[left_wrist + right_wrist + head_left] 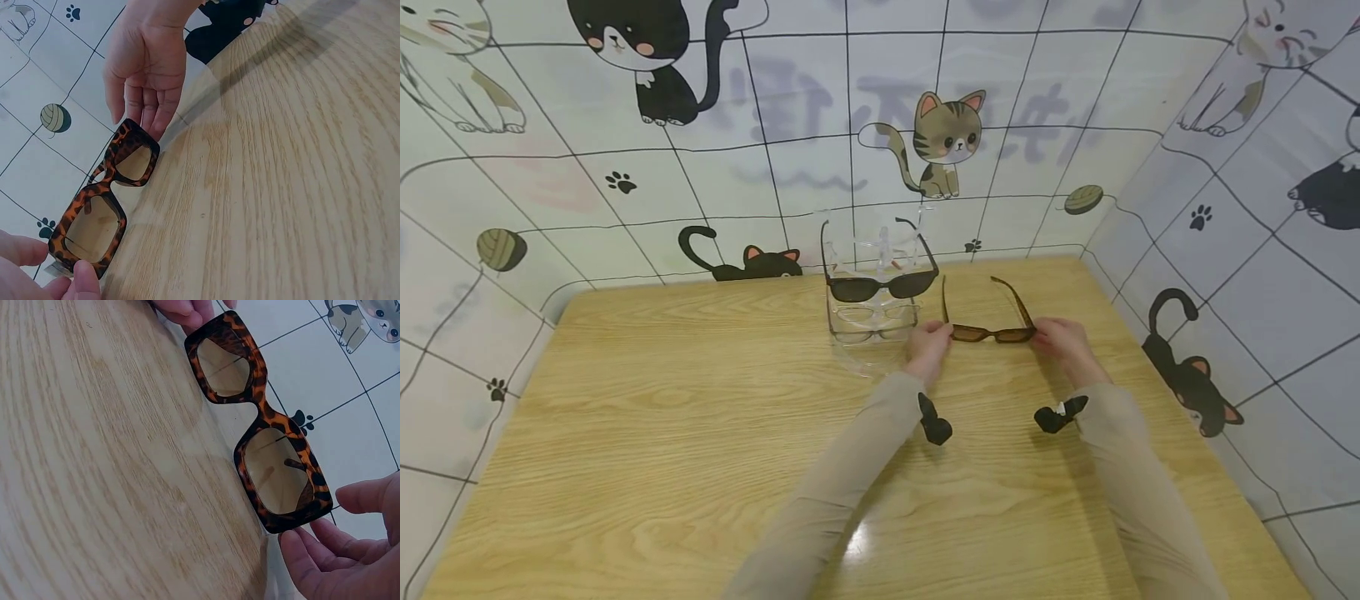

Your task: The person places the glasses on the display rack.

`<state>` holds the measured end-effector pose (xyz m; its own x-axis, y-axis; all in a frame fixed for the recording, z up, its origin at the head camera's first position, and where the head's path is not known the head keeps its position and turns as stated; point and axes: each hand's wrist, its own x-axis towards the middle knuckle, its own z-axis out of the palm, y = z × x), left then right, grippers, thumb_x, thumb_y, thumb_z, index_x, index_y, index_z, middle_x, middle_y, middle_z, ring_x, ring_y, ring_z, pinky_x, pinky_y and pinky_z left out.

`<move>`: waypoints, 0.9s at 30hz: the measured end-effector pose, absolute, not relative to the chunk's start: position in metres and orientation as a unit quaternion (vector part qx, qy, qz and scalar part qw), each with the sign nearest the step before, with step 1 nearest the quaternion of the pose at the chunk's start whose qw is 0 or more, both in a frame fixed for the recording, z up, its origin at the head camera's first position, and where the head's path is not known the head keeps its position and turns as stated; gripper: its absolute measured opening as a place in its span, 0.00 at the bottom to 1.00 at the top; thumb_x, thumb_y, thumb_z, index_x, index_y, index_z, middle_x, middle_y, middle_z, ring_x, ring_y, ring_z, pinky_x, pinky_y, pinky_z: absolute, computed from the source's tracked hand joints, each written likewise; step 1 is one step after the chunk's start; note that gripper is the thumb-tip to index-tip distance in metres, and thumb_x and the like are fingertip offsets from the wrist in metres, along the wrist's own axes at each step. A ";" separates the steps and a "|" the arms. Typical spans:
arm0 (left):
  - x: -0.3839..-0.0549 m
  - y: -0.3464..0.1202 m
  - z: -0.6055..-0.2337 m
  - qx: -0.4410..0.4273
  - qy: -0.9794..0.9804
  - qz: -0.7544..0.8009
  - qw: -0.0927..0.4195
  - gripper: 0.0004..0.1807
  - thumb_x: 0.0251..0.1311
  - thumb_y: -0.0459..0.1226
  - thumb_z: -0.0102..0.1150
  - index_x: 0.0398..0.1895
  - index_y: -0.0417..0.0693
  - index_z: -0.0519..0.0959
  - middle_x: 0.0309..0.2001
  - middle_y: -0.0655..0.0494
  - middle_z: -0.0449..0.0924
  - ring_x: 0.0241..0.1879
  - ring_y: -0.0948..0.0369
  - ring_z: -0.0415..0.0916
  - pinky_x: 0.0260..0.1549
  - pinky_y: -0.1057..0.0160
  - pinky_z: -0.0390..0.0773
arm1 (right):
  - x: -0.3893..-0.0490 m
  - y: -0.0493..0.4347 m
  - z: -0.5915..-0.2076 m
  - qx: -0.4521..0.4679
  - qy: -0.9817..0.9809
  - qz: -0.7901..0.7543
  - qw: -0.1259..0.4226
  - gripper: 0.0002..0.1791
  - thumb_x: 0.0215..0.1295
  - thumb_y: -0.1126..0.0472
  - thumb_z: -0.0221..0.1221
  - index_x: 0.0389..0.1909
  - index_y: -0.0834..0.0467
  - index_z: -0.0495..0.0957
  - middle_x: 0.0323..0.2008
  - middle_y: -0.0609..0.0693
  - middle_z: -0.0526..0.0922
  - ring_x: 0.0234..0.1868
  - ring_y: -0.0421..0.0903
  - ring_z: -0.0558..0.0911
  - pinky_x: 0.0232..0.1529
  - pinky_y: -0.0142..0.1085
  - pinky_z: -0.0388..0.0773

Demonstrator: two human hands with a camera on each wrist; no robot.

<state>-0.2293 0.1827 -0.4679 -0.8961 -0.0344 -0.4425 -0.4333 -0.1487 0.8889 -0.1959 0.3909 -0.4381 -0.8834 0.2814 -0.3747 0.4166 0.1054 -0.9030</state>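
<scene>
Tortoiseshell sunglasses [996, 336] with brown lenses stand low over the table, temples unfolded and pointing toward the back wall. My left hand [928, 346] holds their left end, thumb and fingers around the frame's corner [94, 265]. At the opposite corner, my right hand [1063, 342] has its thumb and fingers about the frame's edge [325, 509]. Just left of them is a clear display stand [865, 367] bearing black sunglasses [883, 287] on top and thin-rimmed glasses [876, 337] lower down. The left hand is close beside this stand.
The wooden table [662, 433] reaches back to a wall covering [805, 167] printed with cats and grid lines. A similar covering [1247, 275] rises along the right side. Black wrist devices [935, 421] are worn at both sleeves.
</scene>
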 end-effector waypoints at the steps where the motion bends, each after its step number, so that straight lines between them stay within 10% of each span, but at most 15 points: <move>1: -0.230 0.183 -0.467 -0.186 0.637 0.736 0.135 0.12 0.58 0.34 0.62 0.45 0.40 0.79 0.31 0.54 0.79 0.30 0.62 0.77 0.31 0.68 0.78 | -0.197 0.391 -0.438 0.237 0.740 -0.628 0.052 0.31 0.70 0.59 0.47 0.67 0.73 0.54 0.55 0.64 0.67 0.34 0.32 0.77 0.51 0.31 0.76; 11: -0.229 0.185 -0.468 -0.177 0.611 0.760 0.134 0.09 0.58 0.32 0.61 0.41 0.36 0.80 0.25 0.53 0.79 0.22 0.64 0.75 0.28 0.67 0.79 | -0.197 0.397 -0.443 0.249 0.733 -0.631 0.044 0.27 0.69 0.61 0.49 0.63 0.74 0.60 0.35 0.48 0.74 0.26 0.33 0.76 0.34 0.25 0.79; 16: -0.229 0.182 -0.468 -0.171 0.602 0.766 0.147 0.10 0.57 0.33 0.62 0.41 0.37 0.80 0.21 0.56 0.77 0.20 0.65 0.74 0.27 0.67 0.80 | -0.192 0.403 -0.444 0.238 0.710 -0.661 0.051 0.05 0.66 0.65 0.52 0.38 0.62 0.74 0.21 0.41 0.78 0.21 0.33 0.76 0.26 0.24 0.77; 20: -0.229 0.181 -0.468 -0.174 0.603 0.763 0.154 0.09 0.55 0.34 0.64 0.38 0.39 0.81 0.22 0.55 0.78 0.20 0.64 0.75 0.27 0.66 0.81 | -0.189 0.409 -0.445 0.237 0.699 -0.672 0.069 0.10 0.65 0.65 0.55 0.24 0.52 0.76 0.21 0.41 0.78 0.21 0.34 0.76 0.23 0.24 0.75; 27: -0.224 0.180 -0.463 -0.161 0.597 0.765 0.179 0.09 0.53 0.33 0.66 0.37 0.38 0.81 0.25 0.53 0.79 0.20 0.64 0.75 0.37 0.58 0.82 | -0.180 0.415 -0.444 0.247 0.684 -0.681 0.090 0.03 0.66 0.62 0.56 0.37 0.57 0.72 0.27 0.42 0.74 0.24 0.34 0.76 0.29 0.25 0.78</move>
<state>-0.2241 0.1798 -0.4631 -0.8842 0.0807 -0.4601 -0.4659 -0.2232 0.8562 -0.1801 0.4147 -0.4441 -0.8622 0.2146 -0.4589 0.4597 -0.0491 -0.8867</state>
